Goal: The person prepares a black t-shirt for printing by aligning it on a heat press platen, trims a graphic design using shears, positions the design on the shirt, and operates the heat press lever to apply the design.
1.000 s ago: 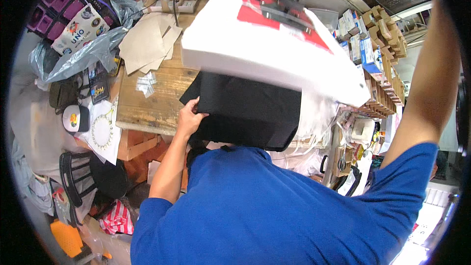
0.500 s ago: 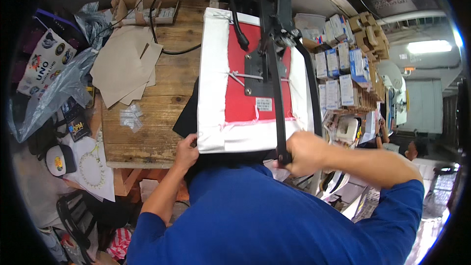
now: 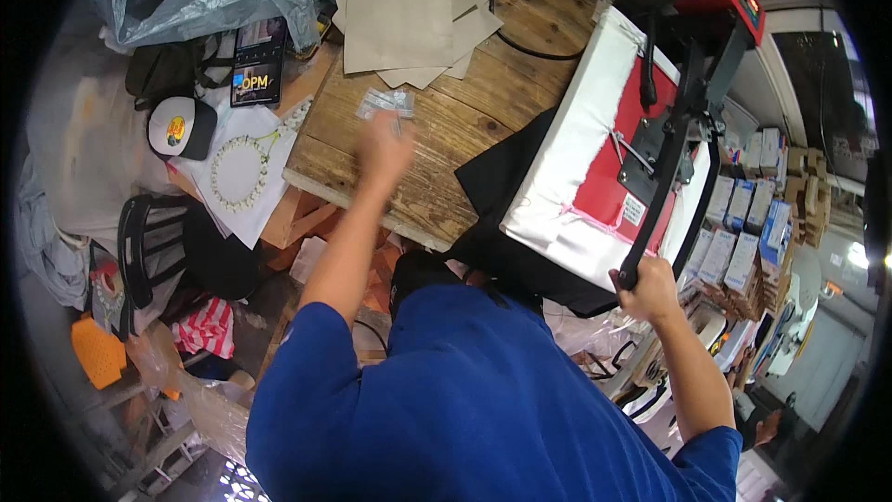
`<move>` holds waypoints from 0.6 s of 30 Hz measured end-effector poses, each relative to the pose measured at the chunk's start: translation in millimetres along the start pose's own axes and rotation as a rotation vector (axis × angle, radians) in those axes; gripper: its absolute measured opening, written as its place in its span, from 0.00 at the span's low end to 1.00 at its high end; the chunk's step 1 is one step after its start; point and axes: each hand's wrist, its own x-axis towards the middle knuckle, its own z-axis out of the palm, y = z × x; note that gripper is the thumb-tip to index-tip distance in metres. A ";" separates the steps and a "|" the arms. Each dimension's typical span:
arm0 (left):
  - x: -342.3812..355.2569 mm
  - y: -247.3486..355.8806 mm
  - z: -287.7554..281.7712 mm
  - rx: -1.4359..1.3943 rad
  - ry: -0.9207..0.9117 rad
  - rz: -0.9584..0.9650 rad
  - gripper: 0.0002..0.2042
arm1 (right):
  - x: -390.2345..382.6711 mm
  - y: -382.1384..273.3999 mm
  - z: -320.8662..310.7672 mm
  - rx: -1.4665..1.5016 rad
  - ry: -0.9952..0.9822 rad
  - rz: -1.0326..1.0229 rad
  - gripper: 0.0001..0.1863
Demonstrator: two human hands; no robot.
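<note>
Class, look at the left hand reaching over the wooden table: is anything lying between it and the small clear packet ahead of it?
Nothing visible. The left hand, blurred, hovers just short of the small clear packet; only bare wooden table lies between them. The tan paper sheets sit beyond the packet.

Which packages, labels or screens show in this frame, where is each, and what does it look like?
Small clear packet: on the wooden table, just beyond the blurred left hand.
White sticker: on the press's red plate.
Red display box: top of the press.
Blue-and-white boxes: stacked right of the press.
Phone screen: upper left, dark, upright.
</note>
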 end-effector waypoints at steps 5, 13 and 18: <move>57.3 -9.6 -19.2 0.369 -0.062 -0.518 0.35 | -5.8 -1.8 6.0 -0.002 0.094 0.083 0.12; 53.5 4.5 -0.4 0.341 -0.231 -0.375 0.33 | -12.0 -11.2 8.2 -0.019 0.205 0.066 0.06; 64.5 -0.1 -0.7 0.295 -0.280 -0.336 0.32 | -14.0 -12.0 7.2 -0.058 0.250 0.059 0.06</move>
